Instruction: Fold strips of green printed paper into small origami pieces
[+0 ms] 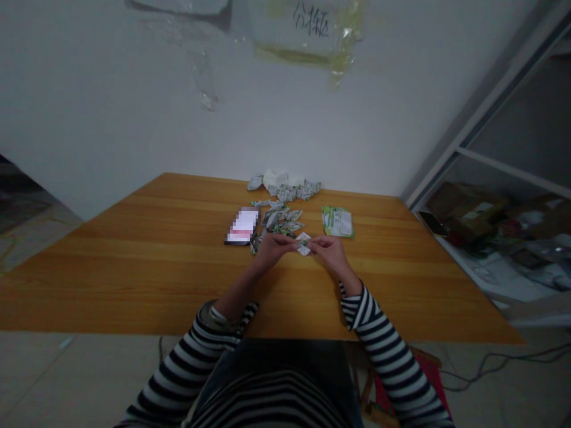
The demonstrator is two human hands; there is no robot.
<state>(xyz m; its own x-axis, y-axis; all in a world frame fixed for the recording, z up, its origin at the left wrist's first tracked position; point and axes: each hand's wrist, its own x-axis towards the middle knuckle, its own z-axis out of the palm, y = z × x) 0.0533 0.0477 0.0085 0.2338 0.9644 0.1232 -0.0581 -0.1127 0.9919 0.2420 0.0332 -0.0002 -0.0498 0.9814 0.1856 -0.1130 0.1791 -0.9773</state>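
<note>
My left hand (273, 249) and my right hand (331, 250) meet over the middle of the table, each pinching one side of a small white-and-green packet (304, 244). The packet stretches between my fingertips; its print is too small to read. Just beyond my left hand lies a loose pile of silvery-green packets (279, 217), partly hidden by that hand. Past my right hand, a flat green-and-white pouch (338, 222) rests on the wood.
A phone (242, 226) with a lit, blurred screen lies left of the pile. More crumpled packets (298, 191) and white folded pieces (275, 179) sit against the wall. The wooden table (156, 255) ends near my body; a shelf with boxes (468, 205) stands at right.
</note>
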